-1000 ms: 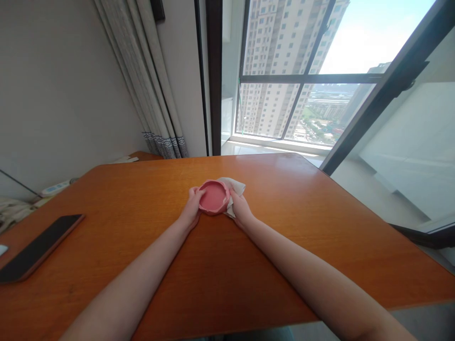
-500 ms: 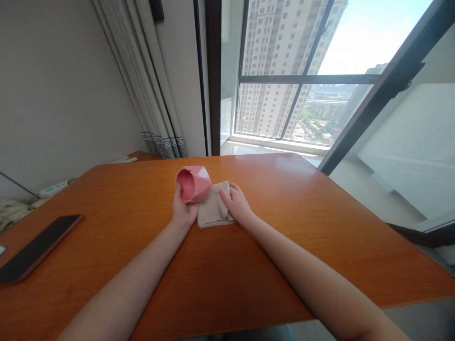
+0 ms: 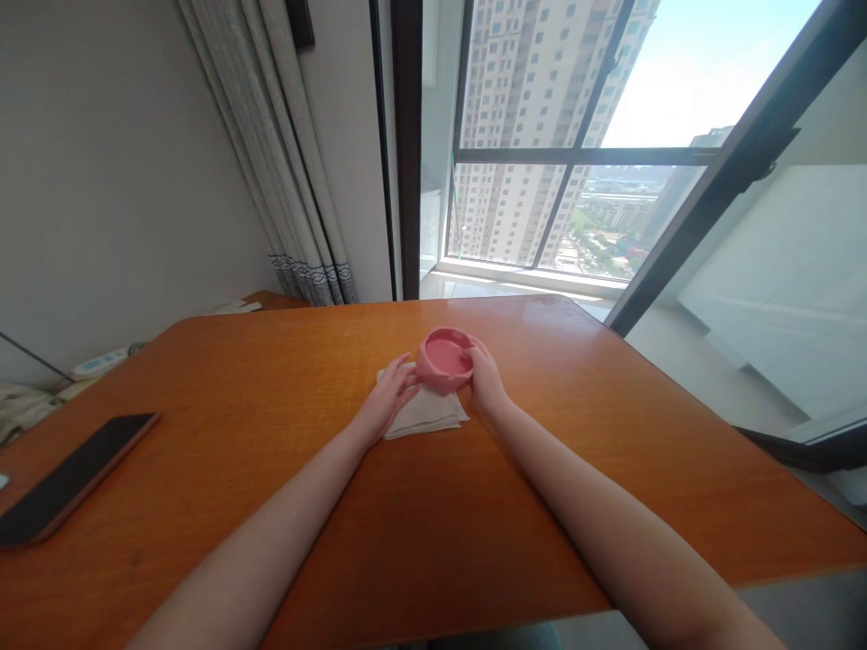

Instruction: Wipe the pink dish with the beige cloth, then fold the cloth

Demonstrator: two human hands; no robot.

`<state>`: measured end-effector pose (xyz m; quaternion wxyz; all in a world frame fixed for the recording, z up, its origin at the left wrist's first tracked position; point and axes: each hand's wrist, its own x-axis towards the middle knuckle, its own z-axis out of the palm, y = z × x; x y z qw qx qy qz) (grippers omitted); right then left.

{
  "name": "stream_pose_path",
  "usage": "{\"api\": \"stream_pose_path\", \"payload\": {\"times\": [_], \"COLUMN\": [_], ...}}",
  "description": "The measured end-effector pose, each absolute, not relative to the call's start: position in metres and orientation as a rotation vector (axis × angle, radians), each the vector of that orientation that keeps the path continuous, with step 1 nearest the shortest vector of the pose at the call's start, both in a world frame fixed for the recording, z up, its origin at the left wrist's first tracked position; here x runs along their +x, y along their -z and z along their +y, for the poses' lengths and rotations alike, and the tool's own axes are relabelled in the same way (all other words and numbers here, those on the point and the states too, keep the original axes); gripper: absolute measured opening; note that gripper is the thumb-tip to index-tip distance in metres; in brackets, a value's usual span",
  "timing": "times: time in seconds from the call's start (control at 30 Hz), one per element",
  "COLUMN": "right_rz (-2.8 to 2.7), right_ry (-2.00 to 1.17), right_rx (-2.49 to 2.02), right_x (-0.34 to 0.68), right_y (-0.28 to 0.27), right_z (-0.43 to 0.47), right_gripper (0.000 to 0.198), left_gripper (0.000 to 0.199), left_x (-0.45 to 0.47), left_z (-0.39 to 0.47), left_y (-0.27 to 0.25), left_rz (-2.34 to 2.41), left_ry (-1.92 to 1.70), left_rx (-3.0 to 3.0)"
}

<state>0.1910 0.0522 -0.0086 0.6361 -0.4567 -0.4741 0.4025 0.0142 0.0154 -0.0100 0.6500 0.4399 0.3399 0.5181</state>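
Observation:
My right hand (image 3: 486,374) grips a small pink faceted bowl (image 3: 443,379) by its right side, thumb over the rim and the other fingers behind it. The bowl's opening faces up and a little toward me. It is over a folded light beige cloth (image 3: 426,415), covering the cloth's far part; whether it touches the cloth I cannot tell. At the bowl's left side is my left hand (image 3: 389,397), its fingers apart and stretched toward the bowl over the cloth's left edge. The fingertips are at or just short of the bowl's wall.
A dark phone-like slab (image 3: 74,478) lies at the left of the brown wooden table (image 3: 271,506). Past the table's left edge are a white power strip (image 3: 101,363) and some fabric. A grey curtain (image 3: 298,181) hangs behind, beside a large window (image 3: 575,153).
The bowl has passed from my left hand to my right, moved rightward and turned from its side to opening up. My right hand has let go of the cloth, which now lies flatter.

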Motion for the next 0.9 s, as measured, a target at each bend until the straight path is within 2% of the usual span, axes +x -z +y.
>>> {"api": "stream_pose_path", "payload": {"times": [0.23,0.33,0.47,0.9], "right_rz": [-0.702,-0.636,-0.557,-0.536], "right_ry": [-0.346,-0.180,-0.109,-0.122], "right_rx": [-1.369,-1.425,-1.484,-1.612], "right_x": [0.292,0.327,0.355,0.377], "right_y": [0.012,0.022,0.033,0.039], "right_z": [0.082,0.088,0.094,0.098], "right_gripper": [0.040,0.038,0.036,0.030], "left_gripper": [0.041,0.036,0.024,0.014], "left_x": [0.011,0.013,0.014,0.014], "left_z": [-0.003,-0.007,-0.004,-0.005], "left_y": [0.007,0.003,0.006,0.002], "left_rz": [0.837,0.812,0.957,0.979], "left_ry": [-0.817,-0.733,-0.697,-0.685], "left_rx": [2.046,2.309,2.355,2.339]}}
